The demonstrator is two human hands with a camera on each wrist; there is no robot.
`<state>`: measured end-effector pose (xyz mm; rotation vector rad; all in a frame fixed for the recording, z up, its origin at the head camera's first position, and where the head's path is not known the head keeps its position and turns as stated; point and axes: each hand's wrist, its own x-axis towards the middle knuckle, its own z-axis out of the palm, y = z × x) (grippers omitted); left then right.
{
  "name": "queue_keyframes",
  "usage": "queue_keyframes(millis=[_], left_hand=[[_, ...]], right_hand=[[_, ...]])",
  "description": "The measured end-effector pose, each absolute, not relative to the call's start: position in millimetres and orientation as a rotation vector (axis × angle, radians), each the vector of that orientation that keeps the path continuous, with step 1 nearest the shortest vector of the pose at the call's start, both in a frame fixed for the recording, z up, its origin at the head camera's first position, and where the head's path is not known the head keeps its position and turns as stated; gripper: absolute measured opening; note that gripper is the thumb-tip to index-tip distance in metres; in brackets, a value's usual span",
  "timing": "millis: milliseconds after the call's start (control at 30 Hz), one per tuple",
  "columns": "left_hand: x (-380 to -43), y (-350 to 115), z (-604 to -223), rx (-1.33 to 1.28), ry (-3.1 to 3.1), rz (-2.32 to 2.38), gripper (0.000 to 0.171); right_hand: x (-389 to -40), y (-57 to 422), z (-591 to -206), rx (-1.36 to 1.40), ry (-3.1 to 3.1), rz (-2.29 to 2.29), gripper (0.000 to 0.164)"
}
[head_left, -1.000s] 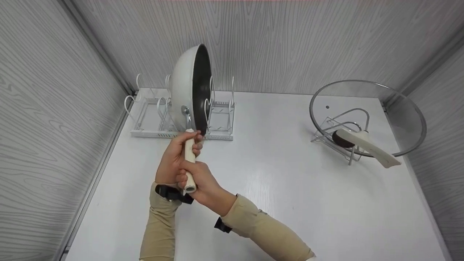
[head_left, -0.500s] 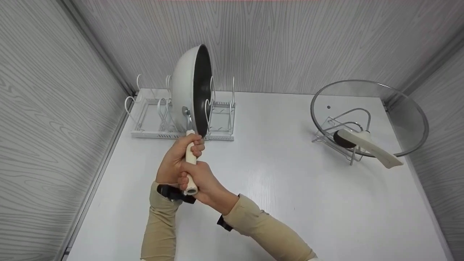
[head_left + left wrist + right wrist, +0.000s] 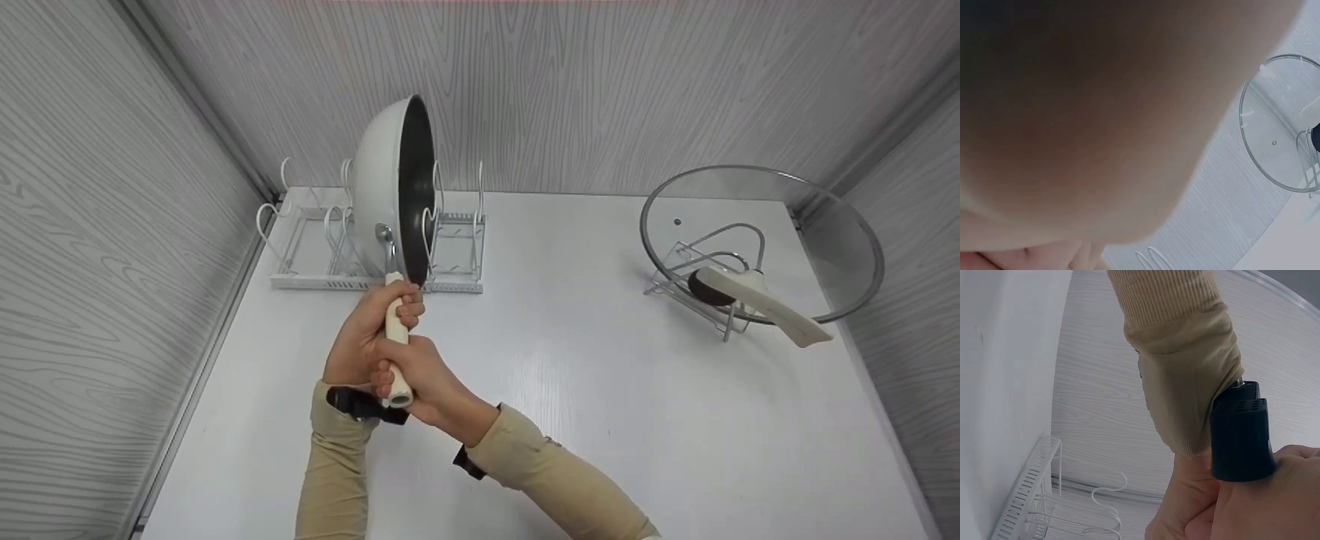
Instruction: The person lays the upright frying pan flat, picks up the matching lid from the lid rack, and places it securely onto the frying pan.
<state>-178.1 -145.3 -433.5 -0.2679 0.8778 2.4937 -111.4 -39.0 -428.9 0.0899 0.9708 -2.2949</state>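
Note:
A white frying pan (image 3: 375, 180) with a dark inside stands on its edge between the wire dividers of a white rack (image 3: 300, 282) in the head view. Its cream handle (image 3: 397, 326) points toward me. My left hand (image 3: 360, 330) grips the handle near the pan, fingers curled round it. Closer to the handle's end, my right hand (image 3: 424, 375) grips it too, just below the left. In the right wrist view the rack's slotted edge (image 3: 1019, 500) shows beside the hands. The left wrist view is mostly blocked by a blurred hand.
At the right, a glass lid (image 3: 832, 247) with a metal rim leans upright on a small wire stand (image 3: 726, 330). The lid carries a long cream handle (image 3: 765, 304) with a dark round base. Grey wood-grain walls (image 3: 562, 90) border the white table (image 3: 600, 420).
The pan and its handle have shifted slightly toward me, and both hands have moved with them. Their grip on the handle stays. The lid and its stand remain in place.

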Motion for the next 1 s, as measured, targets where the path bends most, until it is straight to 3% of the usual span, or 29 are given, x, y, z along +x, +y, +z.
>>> queue_keyframes(millis=[233,1000], left_hand=[[-176.3,-143.7,-431.5,-0.254,0.922,2.490,0.017],[-162.1,-135.4,-418.9,-0.149,0.876,2.546,0.015]], right_hand=[[-108.4,-38.6,-428.2,0.065,0.990,-2.296,0.009],[-92.5,-27.8,-418.9,-0.052,1.056,-2.273,0.006]])
